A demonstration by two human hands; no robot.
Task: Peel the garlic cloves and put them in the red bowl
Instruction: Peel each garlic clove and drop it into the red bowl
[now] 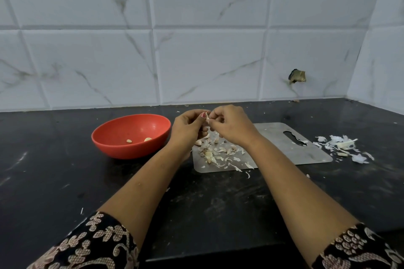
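Observation:
My left hand [188, 129] and my right hand [231, 124] meet above the steel cutting board [310, 150], both pinching one small garlic clove [207, 118] with papery skin between the fingertips. Under the hands, unpeeled cloves and loose skins [215, 153] lie scattered on the board's left half. The red bowl [113, 137] stands on the black counter just left of my left hand, with two peeled cloves [129, 141] inside.
A pile of white garlic skins [341, 144] lies on the black counter [65, 181] right of the board. A marble-tiled wall [196, 50] closes the back and right side. A few skin flakes dot the counter near the board's front edge.

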